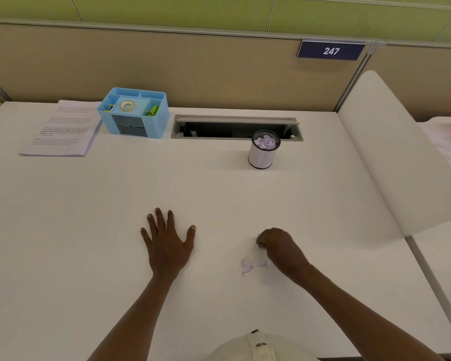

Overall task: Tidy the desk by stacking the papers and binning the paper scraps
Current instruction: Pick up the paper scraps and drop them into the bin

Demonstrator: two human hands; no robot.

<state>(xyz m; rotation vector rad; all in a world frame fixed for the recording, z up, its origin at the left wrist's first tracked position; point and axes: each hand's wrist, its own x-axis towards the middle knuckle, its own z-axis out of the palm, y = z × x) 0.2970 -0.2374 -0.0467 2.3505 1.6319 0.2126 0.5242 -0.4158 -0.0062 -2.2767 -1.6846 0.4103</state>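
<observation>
1. Cubicle desk: white tabletop (219, 194) backed by a beige partition (167, 69) with a "247" sign (331, 51); the landmark is the small mesh bin (264, 149) standing mid-rear of the tabletop.
2. Papers (61, 127): seen squared into one stack well to the left of the bin, just beside a blue organizer (133, 112). Stacking is judged done.
3. The bin is seen already filled near its rim with pale crumpled scraps, so most of the binning is judged done.
4. Remaining scraps (248, 264): a few pale lilac bits are left on the tabletop, well in front of the bin on the near side.
5. Right hand (279, 247): curled over those scraps, fingers (261, 242) closed narrow; a bit of paper appears pinched at the tips, though blur keeps this uncertain.
6. Left hand (167, 241): pressed flat on the tabletop, fingers spread wide, nothing held, well in front and left of the bin.
7. Left to do, as judged: last scraps to be gathered and dropped into the bin. More sheets are seen on the neighbouring desk far right of the bin; whether they count cannot be told.
</observation>
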